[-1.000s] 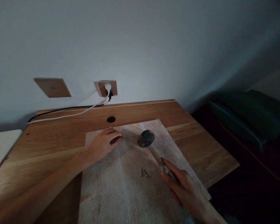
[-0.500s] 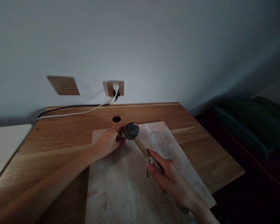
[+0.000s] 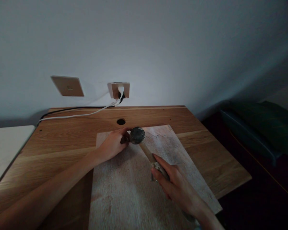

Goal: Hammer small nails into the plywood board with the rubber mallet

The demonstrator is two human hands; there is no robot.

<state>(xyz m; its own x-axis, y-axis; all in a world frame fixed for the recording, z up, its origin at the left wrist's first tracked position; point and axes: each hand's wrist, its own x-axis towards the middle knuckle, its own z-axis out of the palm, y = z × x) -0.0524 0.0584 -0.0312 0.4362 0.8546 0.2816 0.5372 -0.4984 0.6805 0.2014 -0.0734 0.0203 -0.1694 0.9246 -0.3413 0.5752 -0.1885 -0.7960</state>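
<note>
My right hand [image 3: 174,180] is wrapped round the light wooden handle of a mallet [image 3: 137,135] with a dark, round, scuffed head. The head is over the far part of a pale, worn wooden board [image 3: 124,191]. My left hand [image 3: 115,142] rests at the board's far left, its fingers pinched together right beside the mallet head. What they hold, if anything, is hidden. To the right of the head, several thin nails [image 3: 157,136] stand in a row on the board. Small metal pieces [image 3: 153,177], perhaps nails, lie partly hidden beside my right hand.
Beneath the board is a wooden desk [image 3: 213,156] with a round cable hole [image 3: 121,122]. White and black cables [image 3: 86,114] run from a wall socket [image 3: 120,90] along its back edge. A white surface [image 3: 9,147] adjoins at left; a dark green cushion-like thing [image 3: 261,127] lies at right.
The view has shifted slightly. The mallet head has tipped a little and stays close to my left fingers. Both hands keep nearly the same place and grip.
</note>
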